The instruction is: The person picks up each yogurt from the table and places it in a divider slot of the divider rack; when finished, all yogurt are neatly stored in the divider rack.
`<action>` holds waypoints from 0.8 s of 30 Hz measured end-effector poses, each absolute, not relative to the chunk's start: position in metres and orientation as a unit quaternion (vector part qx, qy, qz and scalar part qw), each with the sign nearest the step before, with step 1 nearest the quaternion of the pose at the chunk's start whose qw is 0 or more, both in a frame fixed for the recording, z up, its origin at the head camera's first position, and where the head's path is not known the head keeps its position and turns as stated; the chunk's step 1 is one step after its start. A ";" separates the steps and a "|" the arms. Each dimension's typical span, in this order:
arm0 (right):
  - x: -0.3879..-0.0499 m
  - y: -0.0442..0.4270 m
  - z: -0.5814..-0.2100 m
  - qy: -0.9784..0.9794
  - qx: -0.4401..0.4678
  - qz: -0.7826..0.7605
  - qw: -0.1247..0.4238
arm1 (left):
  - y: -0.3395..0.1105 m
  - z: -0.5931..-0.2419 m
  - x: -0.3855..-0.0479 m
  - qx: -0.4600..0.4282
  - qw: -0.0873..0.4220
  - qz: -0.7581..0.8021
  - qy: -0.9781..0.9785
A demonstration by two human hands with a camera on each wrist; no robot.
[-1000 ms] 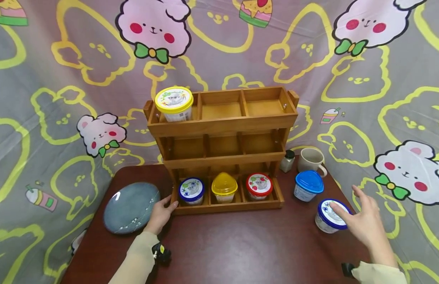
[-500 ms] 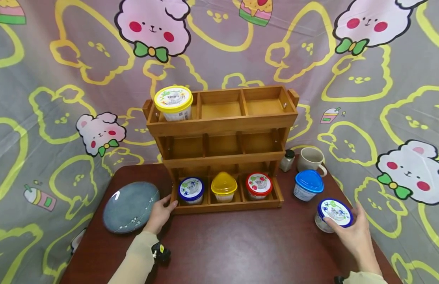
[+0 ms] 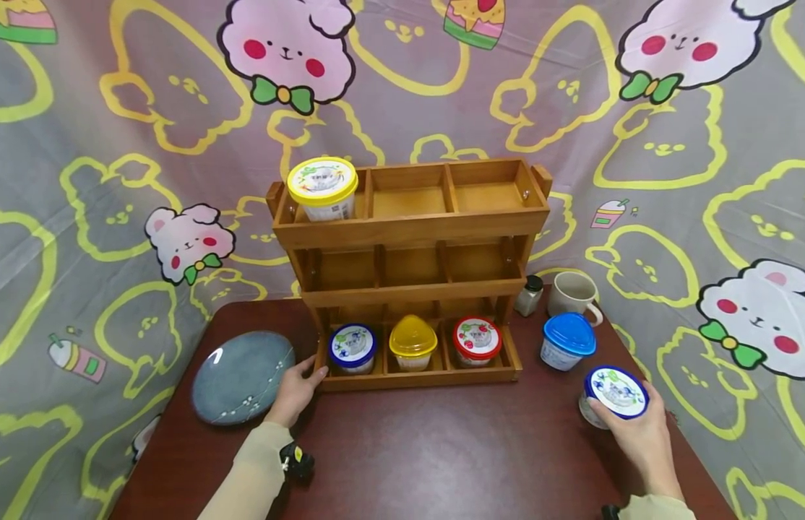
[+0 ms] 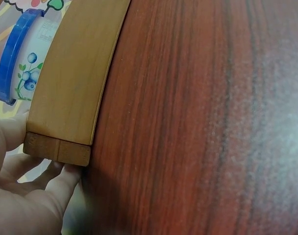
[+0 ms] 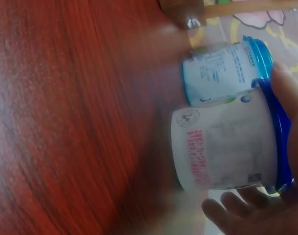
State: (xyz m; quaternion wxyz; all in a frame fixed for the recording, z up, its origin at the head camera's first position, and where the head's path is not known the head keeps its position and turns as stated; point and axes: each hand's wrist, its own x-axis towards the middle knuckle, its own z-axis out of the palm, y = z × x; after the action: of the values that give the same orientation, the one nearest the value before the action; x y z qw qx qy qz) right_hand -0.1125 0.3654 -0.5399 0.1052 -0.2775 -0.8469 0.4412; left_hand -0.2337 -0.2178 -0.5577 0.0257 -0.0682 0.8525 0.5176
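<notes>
My right hand (image 3: 644, 439) grips a round tub with a dark blue lid (image 3: 616, 392) at the table's right side. In the right wrist view the thumb lies on the lid, and the fingers are at the side of the white tub (image 5: 222, 144). Whether its base touches the table is hard to tell. My left hand (image 3: 295, 393) holds the lower left corner of a three-tier wooden shelf (image 3: 409, 228). Its bottom tier bears a blue-lidded tub (image 3: 353, 345), a yellow-lidded tub (image 3: 412, 339) and a red-lidded tub (image 3: 477, 339). A larger yellow-lidded tub (image 3: 322, 184) stands top left.
A tub with a lighter blue lid (image 3: 569, 336) stands just behind the held one. Farther back are a beige mug (image 3: 570, 295) and a small dark-capped jar (image 3: 529, 297). Left of the shelf lies a grey-blue plate (image 3: 236, 375). A patterned curtain (image 3: 402, 115) hangs behind.
My right hand has come in from the right and closed round the dark-blue-lidded tub, which now tilts slightly. The left hand has stayed at the shelf corner.
</notes>
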 end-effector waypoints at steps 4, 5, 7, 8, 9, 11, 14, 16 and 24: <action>-0.112 0.365 -0.543 -0.844 -0.282 0.442 0.111 | -0.218 -0.557 -0.233 -0.071 0.028 0.519 0.851; -0.111 0.365 -0.543 -0.844 -0.280 0.443 0.113 | -0.218 -0.557 -0.233 -0.073 0.029 0.520 0.851; -0.111 0.365 -0.544 -0.844 -0.275 0.444 0.119 | -0.218 -0.556 -0.233 -0.074 0.030 0.521 0.850; -0.111 0.365 -0.544 -0.844 -0.274 0.445 0.119 | -0.217 -0.556 -0.233 -0.074 0.031 0.521 0.850; -0.111 0.365 -0.544 -0.844 -0.272 0.447 0.120 | -0.217 -0.556 -0.233 -0.074 0.032 0.521 0.850; -0.111 0.365 -0.544 -0.842 -0.271 0.450 0.122 | -0.217 -0.555 -0.233 -0.073 0.033 0.522 0.849; -0.111 0.365 -0.546 -0.840 -0.272 0.454 0.122 | -0.217 -0.555 -0.232 -0.073 0.032 0.526 0.847; -0.112 0.365 -0.547 -0.839 -0.273 0.456 0.120 | -0.217 -0.556 -0.232 -0.070 0.030 0.531 0.844; -0.113 0.366 -0.550 -0.834 -0.270 0.465 0.125 | -0.217 -0.554 -0.230 -0.067 0.034 0.536 0.841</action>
State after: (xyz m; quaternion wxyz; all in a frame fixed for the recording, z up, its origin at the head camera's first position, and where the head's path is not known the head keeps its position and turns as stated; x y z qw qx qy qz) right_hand -0.1126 0.3657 -0.5497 0.1248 -0.2700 -0.8341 0.4646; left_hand -0.2304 -0.2168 -0.5544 0.0342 -0.0669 0.8410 0.5358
